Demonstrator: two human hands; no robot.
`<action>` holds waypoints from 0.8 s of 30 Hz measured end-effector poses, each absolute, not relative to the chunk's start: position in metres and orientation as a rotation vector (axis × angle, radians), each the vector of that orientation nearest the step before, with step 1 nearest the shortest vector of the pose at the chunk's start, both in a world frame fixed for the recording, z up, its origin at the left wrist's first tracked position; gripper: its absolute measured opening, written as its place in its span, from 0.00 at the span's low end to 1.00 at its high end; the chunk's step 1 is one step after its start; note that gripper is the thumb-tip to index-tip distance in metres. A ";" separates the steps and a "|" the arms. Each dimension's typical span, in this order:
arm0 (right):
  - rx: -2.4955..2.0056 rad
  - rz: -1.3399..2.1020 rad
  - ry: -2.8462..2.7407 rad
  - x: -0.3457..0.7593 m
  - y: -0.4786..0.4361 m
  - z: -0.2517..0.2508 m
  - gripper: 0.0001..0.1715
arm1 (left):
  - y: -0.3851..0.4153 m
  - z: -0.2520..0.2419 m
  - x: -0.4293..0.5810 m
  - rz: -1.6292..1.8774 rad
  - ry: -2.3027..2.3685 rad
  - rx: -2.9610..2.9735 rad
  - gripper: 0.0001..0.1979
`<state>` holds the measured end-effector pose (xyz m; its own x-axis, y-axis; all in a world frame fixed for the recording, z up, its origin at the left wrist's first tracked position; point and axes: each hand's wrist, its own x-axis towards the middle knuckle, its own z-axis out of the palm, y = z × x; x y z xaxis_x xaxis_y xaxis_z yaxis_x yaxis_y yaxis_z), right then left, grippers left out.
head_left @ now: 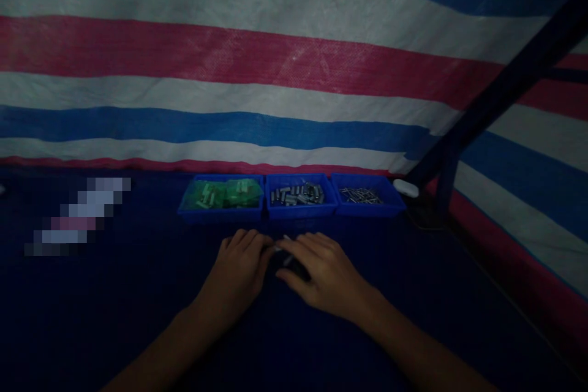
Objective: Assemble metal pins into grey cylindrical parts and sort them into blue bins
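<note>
Over the dark blue table, my left hand [243, 259] and my right hand [318, 266] almost meet at the fingertips. The left fingers are bent and pressed together, and what they hold is hidden behind them. On the right, the thumb stays below the curled fingers. A small pale piece [278, 249] shows between the two hands, at the fingertips. Something dark lies in the shadow under the right fingers. The light is too dim to tell its kind.
Beyond the hands stand three blue bins: a left bin [220, 215] with green bags of pale pieces, a middle bin [301, 213] of short metal cylinders, and a right bin [372, 211] of thin metal pins. A white rounded object [406, 188] lies beside them. Striped sheeting [229, 55] hangs behind.
</note>
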<state>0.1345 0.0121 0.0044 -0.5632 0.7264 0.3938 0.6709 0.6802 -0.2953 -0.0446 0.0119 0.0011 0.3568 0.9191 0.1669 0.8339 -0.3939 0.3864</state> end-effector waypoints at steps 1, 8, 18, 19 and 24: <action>-1.050 0.140 -2.428 0.132 0.011 0.005 0.19 | 0.012 0.002 -0.045 0.533 1.545 2.347 0.12; -0.952 0.011 -2.381 0.136 0.011 0.007 0.11 | 0.010 0.011 -0.040 0.580 1.438 2.191 0.19; -1.364 0.053 -1.970 0.159 0.046 0.017 0.22 | 0.006 0.012 -0.041 0.426 1.178 2.500 0.10; -1.397 0.080 -1.979 0.160 0.044 0.016 0.23 | 0.005 0.013 -0.042 0.396 1.152 2.543 0.11; -1.274 0.282 -2.147 0.151 0.019 0.013 0.18 | 0.002 0.012 -0.043 0.271 1.107 2.656 0.08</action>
<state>0.1505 0.0194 0.0126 -0.3431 0.8500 0.3998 0.7176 0.5118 -0.4723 -0.0434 0.0015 0.0121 0.6937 0.7164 0.0744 0.6697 -0.6796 0.2995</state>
